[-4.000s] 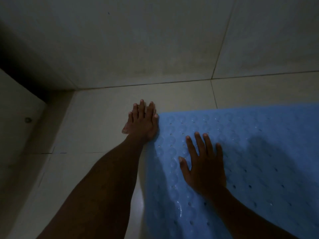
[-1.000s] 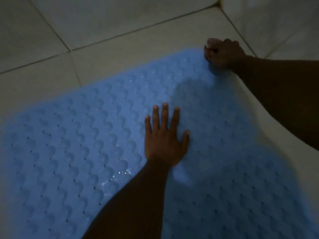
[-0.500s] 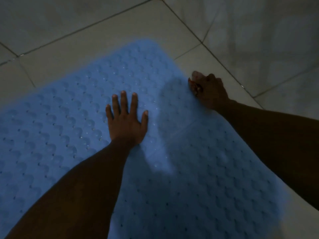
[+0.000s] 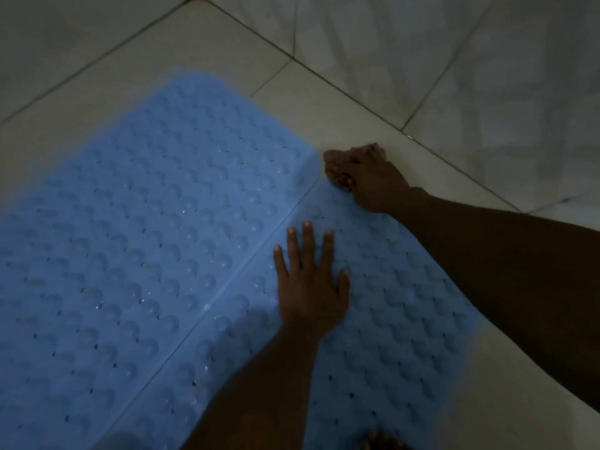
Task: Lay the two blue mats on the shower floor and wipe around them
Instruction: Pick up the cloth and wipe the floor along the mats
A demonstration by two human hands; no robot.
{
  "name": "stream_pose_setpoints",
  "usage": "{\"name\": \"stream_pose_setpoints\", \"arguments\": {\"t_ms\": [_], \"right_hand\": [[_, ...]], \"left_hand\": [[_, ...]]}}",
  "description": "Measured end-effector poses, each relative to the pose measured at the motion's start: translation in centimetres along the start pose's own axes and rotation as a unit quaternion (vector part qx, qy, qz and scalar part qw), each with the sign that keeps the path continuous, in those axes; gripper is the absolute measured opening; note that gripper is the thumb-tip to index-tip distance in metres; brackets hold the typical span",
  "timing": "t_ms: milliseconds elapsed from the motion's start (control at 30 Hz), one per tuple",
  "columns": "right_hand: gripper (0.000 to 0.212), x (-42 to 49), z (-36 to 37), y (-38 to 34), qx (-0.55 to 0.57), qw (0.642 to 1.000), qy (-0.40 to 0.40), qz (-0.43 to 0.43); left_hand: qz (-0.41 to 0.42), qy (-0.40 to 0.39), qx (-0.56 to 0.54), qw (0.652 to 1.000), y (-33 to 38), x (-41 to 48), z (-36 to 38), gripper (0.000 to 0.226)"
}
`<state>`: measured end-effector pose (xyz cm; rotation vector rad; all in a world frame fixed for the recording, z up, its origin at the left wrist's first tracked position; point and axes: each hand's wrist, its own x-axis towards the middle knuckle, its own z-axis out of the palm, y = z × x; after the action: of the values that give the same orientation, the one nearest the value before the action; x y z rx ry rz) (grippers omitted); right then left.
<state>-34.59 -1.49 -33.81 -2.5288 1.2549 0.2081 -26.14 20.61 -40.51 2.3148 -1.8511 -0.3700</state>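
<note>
I use the seam [image 4: 227, 280], the line where the two blue mats meet, as my marker. It runs on a slant, from near me on the left to far away on the right. The big mat [image 4: 139, 254] lies flat on the left side of the seam. The other mat [image 4: 399, 358] lies flat on the right side, with its edge touching the big mat's edge.

My left hand [image 4: 311, 287] rests on the other mat, just right of the seam. The palm is down and the fingers are straight and spread. It holds nothing and only presses the mat. My right hand [image 4: 363, 180] is at the far end of the seam, at the corner where both mats stop. Its fingers are curled tight round a small wad [image 4: 337, 177]. I think the wad is a wiping rag, but it is too dark to be sure.

I think both mats are down, so wiping is the job now. The bare shower floor [image 4: 341, 102] starts right past the far end of the seam, and my right hand is the nearer one. That floor is a long thin strip. The wall [image 4: 454, 60] stands close behind it. So I should wipe sideways along the strip, not push forward into the wall.
</note>
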Motion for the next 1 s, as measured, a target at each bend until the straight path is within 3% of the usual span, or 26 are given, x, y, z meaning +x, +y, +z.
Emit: {"name": "stream_pose_setpoints", "arguments": {"t_ms": [300, 400, 767, 933, 1000], "right_hand": [[0.057, -6.9, 2.3, 3.5, 0.043, 0.983, 0.107, 0.147], [0.054, -10.9, 3.3, 6.5, 0.053, 0.970, 0.104, 0.214], [0.046, -25.0, 7.1, 9.9, 0.089, 0.886, 0.117, 0.440], [0.039, -29.7, 8.4, 5.9, 0.065, 0.896, 0.186, 0.398], [0.041, -31.1, 9.3, 3.8, 0.077, 0.887, 0.179, 0.419]], "left_hand": [[-0.008, -0.014, 0.005, 1.000, -0.1, 0.3, -0.2, 0.076], [-0.003, 0.004, 0.010, 1.000, 0.0, 0.2, 0.1, 0.077], [0.006, 0.010, 0.026, 1.000, -0.4, 0.3, 0.8, 0.078], [-0.004, -0.014, 0.036, 0.999, -0.1, 0.2, 0.3, 0.079], [-0.007, -0.018, 0.035, 0.999, 0.1, 0.2, 0.1, 0.078]]}}
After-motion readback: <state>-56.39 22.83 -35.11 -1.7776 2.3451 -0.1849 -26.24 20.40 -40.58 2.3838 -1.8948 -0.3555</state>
